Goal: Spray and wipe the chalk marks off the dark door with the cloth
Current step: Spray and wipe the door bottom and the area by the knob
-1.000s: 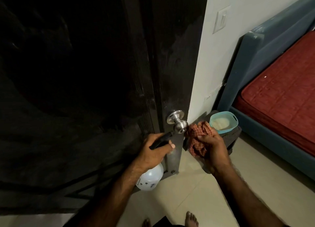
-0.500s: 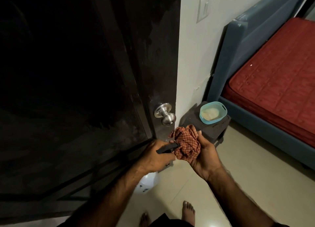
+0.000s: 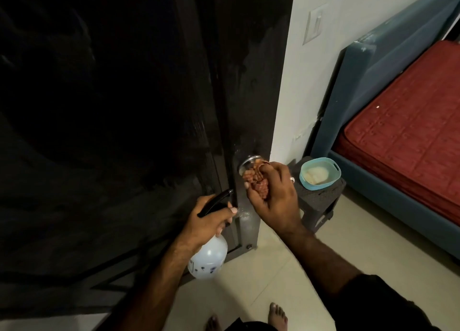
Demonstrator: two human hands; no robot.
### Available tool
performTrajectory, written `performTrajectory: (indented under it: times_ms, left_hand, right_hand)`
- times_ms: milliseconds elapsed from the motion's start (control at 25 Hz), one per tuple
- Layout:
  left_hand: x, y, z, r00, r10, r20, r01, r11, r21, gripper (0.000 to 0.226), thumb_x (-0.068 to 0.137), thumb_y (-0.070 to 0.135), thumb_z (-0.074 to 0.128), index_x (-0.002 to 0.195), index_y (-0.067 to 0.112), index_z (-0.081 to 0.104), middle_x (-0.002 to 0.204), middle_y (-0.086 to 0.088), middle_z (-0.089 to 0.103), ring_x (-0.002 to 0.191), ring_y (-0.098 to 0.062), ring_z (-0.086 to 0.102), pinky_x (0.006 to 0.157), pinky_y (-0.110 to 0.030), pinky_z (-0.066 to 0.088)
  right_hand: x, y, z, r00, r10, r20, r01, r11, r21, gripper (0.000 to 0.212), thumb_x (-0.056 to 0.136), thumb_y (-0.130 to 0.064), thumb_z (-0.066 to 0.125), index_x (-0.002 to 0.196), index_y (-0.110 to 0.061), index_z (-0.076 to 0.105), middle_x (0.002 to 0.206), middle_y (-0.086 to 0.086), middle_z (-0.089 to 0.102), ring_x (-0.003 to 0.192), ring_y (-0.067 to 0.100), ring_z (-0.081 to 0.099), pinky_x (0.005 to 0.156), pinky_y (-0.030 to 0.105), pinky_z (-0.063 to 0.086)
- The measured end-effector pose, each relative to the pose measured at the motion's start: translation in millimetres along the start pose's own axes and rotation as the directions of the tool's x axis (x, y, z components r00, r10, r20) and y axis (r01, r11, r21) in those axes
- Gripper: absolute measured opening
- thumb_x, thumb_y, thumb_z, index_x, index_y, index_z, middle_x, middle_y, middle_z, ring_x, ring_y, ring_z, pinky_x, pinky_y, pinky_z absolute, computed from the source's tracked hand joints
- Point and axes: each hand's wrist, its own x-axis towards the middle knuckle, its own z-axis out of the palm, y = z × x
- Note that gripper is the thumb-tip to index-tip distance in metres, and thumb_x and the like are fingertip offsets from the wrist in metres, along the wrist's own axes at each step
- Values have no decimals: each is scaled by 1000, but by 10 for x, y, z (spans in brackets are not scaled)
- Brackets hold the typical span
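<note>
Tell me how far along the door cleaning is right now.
Done: wet smears streak the dark wooden door above the knob; no chalk lines are clearly visible. In hand: the right hand presses the bunched orange checked cloth on the round silver door knob; the left hand holds the white spray bottle. Left: the dim left panel can't be judged.

Left hand (image 3: 207,218) is curled around the spray bottle (image 3: 208,258) neck, thumb laid along the top, forearm angled up from lower centre. Right hand (image 3: 275,193) is raised higher, fingers bunched around the cloth (image 3: 257,182), pressed at the door knob (image 3: 249,162). Right forearm is extended from lower right. Bare feet are seen at the bottom edge.
</note>
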Motion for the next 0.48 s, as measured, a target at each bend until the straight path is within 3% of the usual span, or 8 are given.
performTrajectory:
  times_ms: [80, 120, 200, 240, 320, 400, 440, 480]
  left_hand:
    - [-7, 11, -48, 1000, -1, -14, 0, 1000, -9, 24, 91, 6, 78, 111, 2, 66, 76, -11, 68, 46, -10, 48, 57, -33, 44]
    - [-23, 10, -56, 1000, 8, -10, -8, 1000, -15, 24, 91, 6, 78, 112, 2, 66, 76, -10, 68, 45, -10, 48, 57, -33, 44]
    - [-72, 19, -58, 1000, 16, -4, -16, 1000, -24, 24, 92, 5, 78, 112, 3, 65, 76, -10, 68, 46, -10, 49, 57, -33, 44]
    - [-93, 25, -59, 1000, 17, 0, -17, 1000, -26, 25, 92, 4, 78, 113, 3, 65, 76, -10, 67, 47, -9, 49, 58, -33, 43]
    - [-111, 31, -69, 1000, 20, 0, -20, 1000, -24, 26, 92, 4, 78, 114, 3, 64, 76, -10, 67, 47, -9, 48, 58, -32, 43]
    - [-94, 36, -99, 1000, 18, -17, -19, 1000, -24, 26, 92, 4, 78, 114, 4, 65, 77, -10, 67, 48, -10, 48, 57, -32, 43]
    - [-83, 39, -115, 1000, 21, -21, -21, 1000, -20, 25, 92, 4, 78, 114, 5, 66, 77, -10, 68, 48, -10, 48, 57, -31, 44]
    - [-75, 37, -128, 999, 22, -23, -22, 1000, -13, 25, 92, 4, 78, 114, 5, 66, 76, -9, 68, 48, -10, 48, 57, -32, 44]
  right_hand:
    - [60, -93, 88, 954, 277, -116, -225, 915, 336, 41, 96, -44, 75, 125, -19, 62, 120, 1, 65, 104, 17, 66, 80, 29, 58]
    - [81, -121, 151, 873, 479, -93, -369, 772, 518, 36, 98, -48, 73, 120, -21, 63, 113, 1, 70, 97, 18, 69, 74, 32, 58]
    - [62, -143, 256, 604, 773, 196, -610, 289, 738, 43, 99, -61, 64, 119, -23, 69, 108, 4, 77, 97, 23, 70, 69, 35, 53]
    - [13, -135, 292, 513, 767, 385, -657, 63, 751, 49, 98, -65, 60, 123, -24, 72, 112, 6, 78, 102, 26, 69, 71, 34, 51]
    - [14, -146, 287, 482, 689, 542, -589, -203, 782, 50, 99, -59, 59, 130, -21, 73, 121, 12, 76, 106, 29, 68, 72, 35, 53]
    - [158, -97, 230, 536, 687, 492, -470, -241, 849, 41, 97, -49, 68, 124, -19, 72, 122, 14, 74, 100, 29, 70, 71, 38, 58]
    - [226, -99, 174, 589, 703, 400, -459, -117, 881, 36, 95, -48, 72, 117, -19, 71, 118, 14, 74, 98, 29, 71, 74, 42, 60]
    - [264, -120, 122, 665, 696, 270, -491, 135, 861, 32, 94, -48, 74, 111, -21, 70, 114, 14, 73, 97, 28, 71, 79, 46, 60]
